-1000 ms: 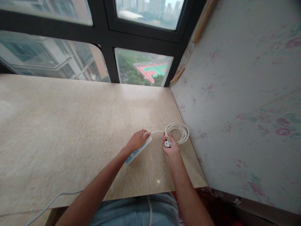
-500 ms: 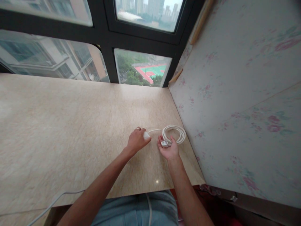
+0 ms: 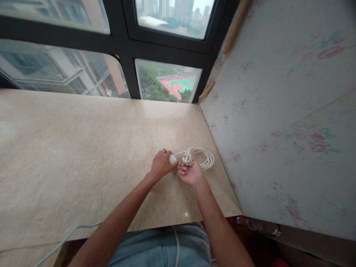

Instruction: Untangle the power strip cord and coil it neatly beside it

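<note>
A white cable (image 3: 207, 160) lies in loops on the beige marble-patterned ledge. My left hand (image 3: 161, 163), with a ring on one finger, is closed around a white block (image 3: 172, 159) at one end of the cable; most of the block is hidden under the palm. Just to the right, my right hand (image 3: 191, 173) is turned palm up with curled fingers. It holds a white power plug (image 3: 187, 159), prongs facing up, against the near left side of the loops. A short stretch of cable runs between the block and the loops.
The ledge (image 3: 83, 148) reaches back to dark window frames (image 3: 167, 50). A flower-patterned wall (image 3: 278, 111) closes off the right side. Another pale cable (image 3: 66, 235) crosses the front left edge, near my left forearm.
My right hand has moved left with the plug, nearer to my left hand. The cable loops have shifted left with it. My left hand has stayed almost in place.
</note>
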The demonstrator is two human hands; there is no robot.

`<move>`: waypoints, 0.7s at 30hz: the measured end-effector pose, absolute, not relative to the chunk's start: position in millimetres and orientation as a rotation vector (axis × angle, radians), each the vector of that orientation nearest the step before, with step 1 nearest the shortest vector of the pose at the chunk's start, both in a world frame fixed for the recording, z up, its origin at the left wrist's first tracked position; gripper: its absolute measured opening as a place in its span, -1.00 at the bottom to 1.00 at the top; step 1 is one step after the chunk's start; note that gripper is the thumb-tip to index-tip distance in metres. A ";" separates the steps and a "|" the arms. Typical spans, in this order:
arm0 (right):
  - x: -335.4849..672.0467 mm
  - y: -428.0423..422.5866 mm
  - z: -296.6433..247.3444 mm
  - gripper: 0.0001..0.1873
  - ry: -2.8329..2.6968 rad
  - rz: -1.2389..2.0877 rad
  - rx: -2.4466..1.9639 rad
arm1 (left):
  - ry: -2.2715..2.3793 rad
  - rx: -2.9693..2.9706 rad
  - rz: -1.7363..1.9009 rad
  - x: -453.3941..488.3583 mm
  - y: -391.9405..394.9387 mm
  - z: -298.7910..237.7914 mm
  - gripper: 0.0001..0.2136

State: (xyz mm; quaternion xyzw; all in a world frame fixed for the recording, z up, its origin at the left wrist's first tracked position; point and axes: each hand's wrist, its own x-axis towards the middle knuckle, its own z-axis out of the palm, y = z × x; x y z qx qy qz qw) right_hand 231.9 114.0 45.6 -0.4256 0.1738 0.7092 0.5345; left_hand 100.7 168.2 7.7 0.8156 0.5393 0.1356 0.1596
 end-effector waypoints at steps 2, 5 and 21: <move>229.0 117.2 42.7 -0.51 0.472 1.641 -0.916 | 1.548 2.337 0.408 100.8 168.1 6.2 -0.62; 225.2 122.9 38.7 -0.60 0.574 1.499 -0.885 | 1.550 2.339 0.411 100.7 167.7 6.0 -0.60; 230.9 100.5 43.7 -0.67 0.517 1.722 -0.887 | 1.512 2.321 0.330 97.1 166.3 14.6 -0.61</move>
